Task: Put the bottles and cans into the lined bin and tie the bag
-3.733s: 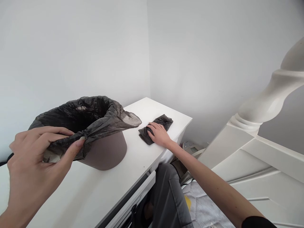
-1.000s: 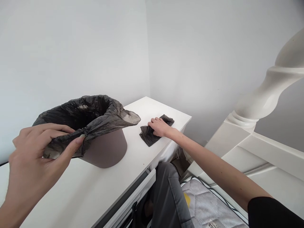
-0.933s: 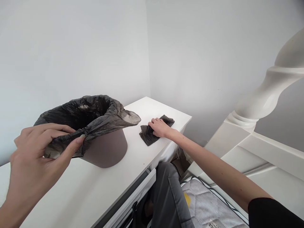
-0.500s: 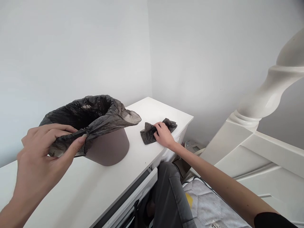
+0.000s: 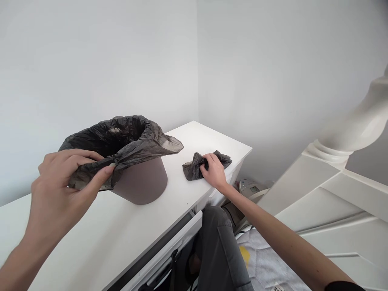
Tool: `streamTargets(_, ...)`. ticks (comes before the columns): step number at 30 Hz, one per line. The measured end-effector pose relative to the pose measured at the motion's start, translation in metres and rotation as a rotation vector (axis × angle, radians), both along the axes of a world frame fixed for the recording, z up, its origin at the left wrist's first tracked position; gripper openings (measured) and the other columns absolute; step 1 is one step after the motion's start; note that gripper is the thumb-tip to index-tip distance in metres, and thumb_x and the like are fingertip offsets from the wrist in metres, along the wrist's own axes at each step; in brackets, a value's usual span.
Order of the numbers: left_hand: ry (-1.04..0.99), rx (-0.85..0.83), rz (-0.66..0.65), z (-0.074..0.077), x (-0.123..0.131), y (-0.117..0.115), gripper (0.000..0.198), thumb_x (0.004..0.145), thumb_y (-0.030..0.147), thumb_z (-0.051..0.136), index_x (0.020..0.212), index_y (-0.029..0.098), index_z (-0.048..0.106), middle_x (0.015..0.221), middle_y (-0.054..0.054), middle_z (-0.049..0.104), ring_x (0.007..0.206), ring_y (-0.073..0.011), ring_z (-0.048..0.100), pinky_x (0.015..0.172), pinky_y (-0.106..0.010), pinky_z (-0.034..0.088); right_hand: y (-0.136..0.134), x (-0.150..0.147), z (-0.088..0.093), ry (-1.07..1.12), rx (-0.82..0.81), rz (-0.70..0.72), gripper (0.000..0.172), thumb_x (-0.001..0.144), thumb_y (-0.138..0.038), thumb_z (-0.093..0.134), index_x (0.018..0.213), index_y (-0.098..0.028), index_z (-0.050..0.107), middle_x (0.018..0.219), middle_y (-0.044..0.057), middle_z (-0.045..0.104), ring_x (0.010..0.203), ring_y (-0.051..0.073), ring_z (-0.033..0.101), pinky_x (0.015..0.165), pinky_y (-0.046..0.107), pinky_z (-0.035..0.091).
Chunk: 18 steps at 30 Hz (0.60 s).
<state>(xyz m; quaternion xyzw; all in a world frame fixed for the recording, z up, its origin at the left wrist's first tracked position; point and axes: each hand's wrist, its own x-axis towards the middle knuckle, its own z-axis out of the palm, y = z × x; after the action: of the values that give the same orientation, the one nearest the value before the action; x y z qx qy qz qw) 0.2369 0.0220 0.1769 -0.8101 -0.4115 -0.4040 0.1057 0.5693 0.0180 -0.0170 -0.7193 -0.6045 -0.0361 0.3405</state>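
A small brown bin point(image 5: 142, 184) stands on a white desk point(image 5: 127, 238), lined with a crinkled black plastic bag point(image 5: 127, 139) that flares over its rim. My left hand point(image 5: 65, 188) pinches the near edge of that liner between thumb and fingers. Farther right on the desk lies a folded black bag point(image 5: 194, 169). My right hand point(image 5: 215, 171) is closed on it, with fingers curled into the plastic and bunching it up.
The desk sits in a corner between two pale walls. A drawer front point(image 5: 169, 254) hangs slightly open below the desk edge. My grey-trousered knee point(image 5: 218, 246) and a quilted grey cover point(image 5: 263, 266) lie beneath. A white stair newel and rail point(image 5: 342, 161) rise at the right.
My right hand went from lying flat on the folded bag to gripping and crumpling it. The left hand kept its pinch on the liner. The view has shifted slightly.
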Motion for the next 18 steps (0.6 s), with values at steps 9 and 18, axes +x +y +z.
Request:
streamTargets(9, 0.030, -0.024, -0.006, 0.0009, -0.0028, 0.0048, 0.022, 0.094, 0.045, 0.060, 0.084, 0.025, 0.060, 0.107, -0.004, 0.072, 0.115, -0.0266, 0.057, 0.088, -0.040, 0.048, 0.0059, -0.0053, -0.0020, 0.052, 0.033, 0.001, 0.032, 0.093, -0.018, 0.045, 0.122, -0.019, 0.058, 0.120, 0.014, 0.064, 0.110, 0.029, 0.059, 0.095, 0.040, 0.047)
streamTargets(18, 0.085, 0.050, -0.007, 0.0020, 0.0002, 0.0036, 0.022, 0.095, 0.045, 0.061, 0.104, 0.025, 0.061, 0.131, -0.009, 0.065, 0.138, -0.0305, 0.050, 0.118, -0.051, 0.035, 0.0095, -0.0073, -0.0005, 0.010, -0.016, -0.023, 0.032, 0.094, -0.019, 0.044, 0.123, -0.017, 0.057, 0.121, 0.015, 0.063, 0.112, 0.029, 0.057, 0.095, 0.039, 0.046)
